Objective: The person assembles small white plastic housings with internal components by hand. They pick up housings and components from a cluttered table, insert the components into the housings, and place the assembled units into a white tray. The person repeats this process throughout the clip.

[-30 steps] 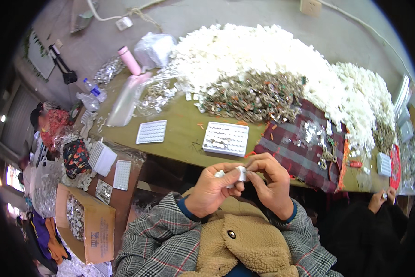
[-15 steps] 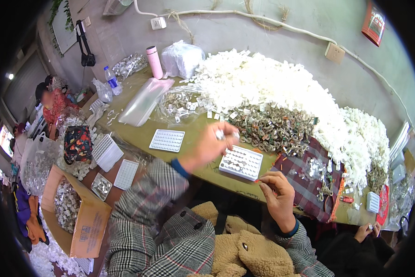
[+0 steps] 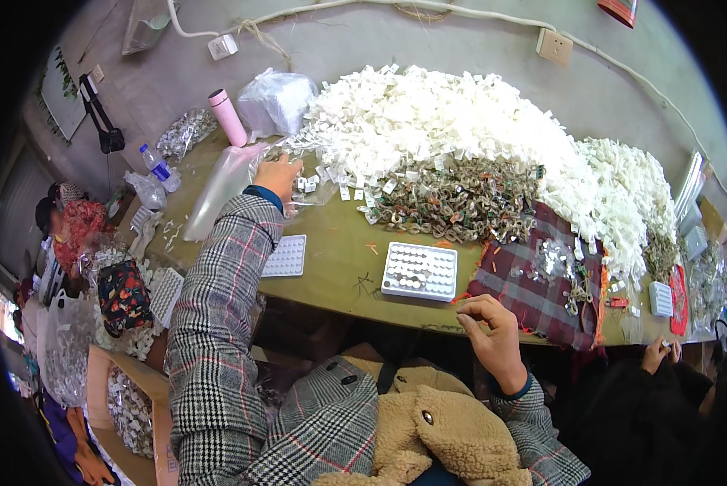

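Observation:
My left hand (image 3: 277, 176) reaches across the table to an open clear plastic bag (image 3: 319, 193) of small white pieces. Its fingertips are hidden among the bag and pieces, so its grip does not show. My right hand (image 3: 495, 342) hovers at the table's front edge, fingers curled and thumb close to the index finger; whatever it may pinch is too small to make out. Between the hands lies a white tray (image 3: 419, 292) with rows of slots, some holding small round pieces. A second white slotted tray (image 3: 284, 257) sits partly behind my left sleeve.
Behind the trays rise a big heap of white tags (image 3: 452, 121) and a pile of brownish looped bands (image 3: 461, 202). Plaid cloth (image 3: 533, 283) lies to the right. A pink bottle (image 3: 227, 118) and a cardboard box (image 3: 129, 405) stand left. Another person's hand (image 3: 655, 355) shows far right.
My left hand, which held small white pieces above the slotted tray, has swung left and away to the plastic bag. My right hand stays near the table edge. The whole view has shifted.

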The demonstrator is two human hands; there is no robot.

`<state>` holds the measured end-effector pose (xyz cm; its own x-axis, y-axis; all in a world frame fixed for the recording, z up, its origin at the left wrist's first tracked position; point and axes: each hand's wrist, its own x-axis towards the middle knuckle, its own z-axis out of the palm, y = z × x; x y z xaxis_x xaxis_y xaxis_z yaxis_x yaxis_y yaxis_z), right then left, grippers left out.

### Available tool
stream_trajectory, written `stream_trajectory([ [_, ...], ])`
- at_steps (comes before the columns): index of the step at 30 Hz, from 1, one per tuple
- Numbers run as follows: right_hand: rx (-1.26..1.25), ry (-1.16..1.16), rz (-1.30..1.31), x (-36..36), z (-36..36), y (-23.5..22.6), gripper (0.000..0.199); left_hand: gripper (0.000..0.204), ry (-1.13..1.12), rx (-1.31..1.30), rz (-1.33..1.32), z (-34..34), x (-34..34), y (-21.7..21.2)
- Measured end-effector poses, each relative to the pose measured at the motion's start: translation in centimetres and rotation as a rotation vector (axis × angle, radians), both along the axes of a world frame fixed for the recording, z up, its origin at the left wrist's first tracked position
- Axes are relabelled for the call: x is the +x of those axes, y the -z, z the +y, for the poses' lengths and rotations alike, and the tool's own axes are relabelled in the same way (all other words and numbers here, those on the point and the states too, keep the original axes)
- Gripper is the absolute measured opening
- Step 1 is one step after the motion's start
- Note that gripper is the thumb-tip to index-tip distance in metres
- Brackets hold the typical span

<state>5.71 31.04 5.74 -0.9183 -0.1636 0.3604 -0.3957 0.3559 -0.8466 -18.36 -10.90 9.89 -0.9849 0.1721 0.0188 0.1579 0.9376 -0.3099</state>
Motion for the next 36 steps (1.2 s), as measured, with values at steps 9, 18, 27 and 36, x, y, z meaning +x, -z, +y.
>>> stream_trajectory([
  [9,0.022,0.027,0.002,1.1,-1.1,-0.5,0.008,0.03,0.219,0.416,0.158,0.6,-1.2,-0.1],
  [18,0.003,0.044,0.023,-1.2,0.0,1.0,0.009,0.034,0.225,0.647,-0.002,11.7,2.5,8.8],
  [27,-0.002,0.067,0.027,-2.9,3.3,1.8,0.01,0.027,0.174,0.636,-0.04,11.8,3.6,7.8],
  [36,-0.03,0.021,0.04,-3.3,4.6,2.1,0.009,0.018,0.067,0.772,-0.2,10.4,5.9,7.2],
])
